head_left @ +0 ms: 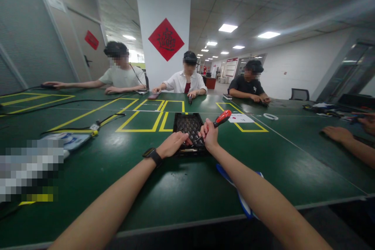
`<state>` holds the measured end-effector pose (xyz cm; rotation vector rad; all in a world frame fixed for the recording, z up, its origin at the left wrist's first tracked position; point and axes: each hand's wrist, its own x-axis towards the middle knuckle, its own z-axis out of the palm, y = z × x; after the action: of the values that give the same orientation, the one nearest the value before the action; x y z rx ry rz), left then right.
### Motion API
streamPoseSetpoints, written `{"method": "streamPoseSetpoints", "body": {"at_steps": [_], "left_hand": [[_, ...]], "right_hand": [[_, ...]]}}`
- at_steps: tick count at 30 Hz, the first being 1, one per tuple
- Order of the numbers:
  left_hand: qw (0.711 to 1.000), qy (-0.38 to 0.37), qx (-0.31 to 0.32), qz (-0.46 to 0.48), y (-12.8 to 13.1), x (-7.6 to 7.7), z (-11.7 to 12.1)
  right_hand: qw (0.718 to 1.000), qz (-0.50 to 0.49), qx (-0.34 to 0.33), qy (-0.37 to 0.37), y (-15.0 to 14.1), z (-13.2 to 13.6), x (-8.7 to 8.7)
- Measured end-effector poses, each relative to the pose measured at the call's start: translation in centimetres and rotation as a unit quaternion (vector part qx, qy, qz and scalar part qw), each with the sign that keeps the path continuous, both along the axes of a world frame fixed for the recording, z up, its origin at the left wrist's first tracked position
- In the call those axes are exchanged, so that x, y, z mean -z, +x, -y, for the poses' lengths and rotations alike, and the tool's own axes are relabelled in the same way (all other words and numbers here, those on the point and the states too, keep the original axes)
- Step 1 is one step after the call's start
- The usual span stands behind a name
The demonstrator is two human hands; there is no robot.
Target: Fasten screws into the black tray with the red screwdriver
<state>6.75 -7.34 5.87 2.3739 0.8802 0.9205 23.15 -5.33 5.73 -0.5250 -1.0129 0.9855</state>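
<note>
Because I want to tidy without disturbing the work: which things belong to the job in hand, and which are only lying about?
Belonging to the job:
black tray, left hand at it
red-handled screwdriver, in the right hand

Apparently just lying about:
white sheet
white ring
blue-edged item, partly hidden

the table (278, 160) is green with yellow outlines; the screwdriver handle (223, 118), red and black.
</note>
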Motion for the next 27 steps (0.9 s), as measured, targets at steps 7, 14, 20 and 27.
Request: {"method": "streamPoseSetpoints", "body": {"at_steps": [7,14,20,27], "left_hand": [[1.000,-0.007,-0.008,0.027,-0.1,0.3,-0.2],[0.974,0.017,-0.214,0.072,-1.5,2.9,-4.1],[0.965,-0.102,-0.223,0.089,-3.4,5.0,-7.0],[0.967,-0.049,-0.250,0.005,-3.1,4.8,-7.0]], "right_hand": [[1.000,-0.008,-0.007,0.007,0.0,0.1,-0.1],[1.000,0.006,0.010,-0.004,0.0,0.2,-0.3],[0.998,0.043,0.049,-0.011,0.2,-0.3,0.1],[0.993,0.097,0.072,0.003,-0.2,-0.1,0.0]]}}
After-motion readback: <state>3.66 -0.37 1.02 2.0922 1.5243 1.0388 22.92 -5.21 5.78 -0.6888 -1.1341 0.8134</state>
